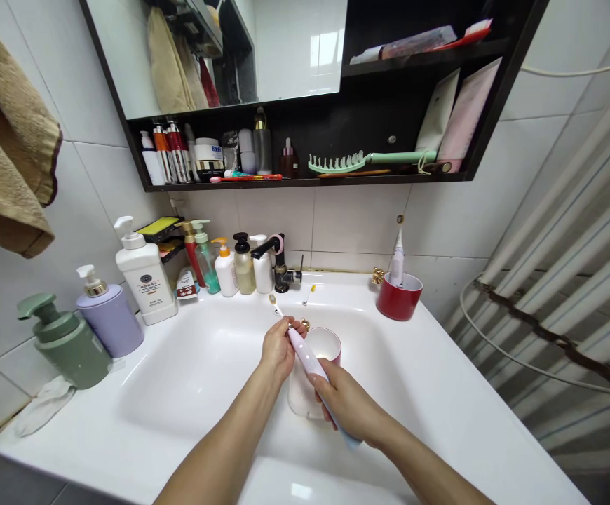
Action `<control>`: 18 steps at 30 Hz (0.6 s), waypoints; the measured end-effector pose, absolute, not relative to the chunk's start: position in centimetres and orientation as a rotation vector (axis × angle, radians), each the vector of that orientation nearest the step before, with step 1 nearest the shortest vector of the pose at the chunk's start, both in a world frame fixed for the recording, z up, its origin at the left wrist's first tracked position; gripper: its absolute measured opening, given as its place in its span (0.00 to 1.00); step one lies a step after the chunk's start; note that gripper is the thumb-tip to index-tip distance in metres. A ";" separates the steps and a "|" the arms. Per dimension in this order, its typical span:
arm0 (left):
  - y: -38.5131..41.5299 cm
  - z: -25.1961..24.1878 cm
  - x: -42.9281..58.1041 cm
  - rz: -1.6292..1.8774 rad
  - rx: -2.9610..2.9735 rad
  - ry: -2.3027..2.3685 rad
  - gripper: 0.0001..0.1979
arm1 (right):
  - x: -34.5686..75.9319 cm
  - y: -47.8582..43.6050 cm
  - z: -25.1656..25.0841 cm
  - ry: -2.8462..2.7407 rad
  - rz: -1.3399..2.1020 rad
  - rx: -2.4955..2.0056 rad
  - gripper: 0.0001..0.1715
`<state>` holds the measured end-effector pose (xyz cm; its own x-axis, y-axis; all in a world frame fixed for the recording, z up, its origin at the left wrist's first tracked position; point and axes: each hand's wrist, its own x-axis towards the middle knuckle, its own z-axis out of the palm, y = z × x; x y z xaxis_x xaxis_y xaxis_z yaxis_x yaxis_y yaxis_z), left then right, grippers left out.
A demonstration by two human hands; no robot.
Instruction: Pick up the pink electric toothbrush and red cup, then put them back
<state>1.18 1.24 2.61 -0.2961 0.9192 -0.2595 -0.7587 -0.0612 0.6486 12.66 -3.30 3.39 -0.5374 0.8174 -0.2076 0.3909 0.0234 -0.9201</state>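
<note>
Over the white sink [189, 379] I hold a pale pink electric toothbrush [305, 354], its brush head pointing away toward the black tap [278, 263]. My right hand [350, 407] is wrapped round the lower handle. My left hand [278, 347] pinches the upper part near the neck. A white cup with a pink inside [323, 344] sits just beneath both hands; which hand, if any, supports it is hidden.
A red cup [398, 298] with another electric toothbrush stands at the sink's back right. Pump bottles [144, 277] line the left and back rim. A dark shelf [305, 179] with cosmetics and a green comb hangs above. A tan towel [5, 140] hangs at left.
</note>
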 end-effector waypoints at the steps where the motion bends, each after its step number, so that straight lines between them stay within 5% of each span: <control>1: 1.3 2.6 1.3 1.683 0.259 0.848 0.06 | 12.7 -3.3 3.4 -1.925 1.530 -1.236 0.09; 10: 3.4 3.6 -0.7 1.713 0.393 1.034 0.07 | 13.7 -3.2 3.5 -1.922 1.537 -1.259 0.11; 18: 10.1 4.1 1.3 0.937 1.130 1.704 0.07 | 14.3 -2.5 4.5 -1.709 1.427 -1.201 0.15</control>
<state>1.34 10.08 4.14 -0.2168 0.9437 -0.2497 0.2952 0.3072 0.9047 14.34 -2.53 4.50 -0.4087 0.9072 -0.0993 0.2597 0.0113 -0.9656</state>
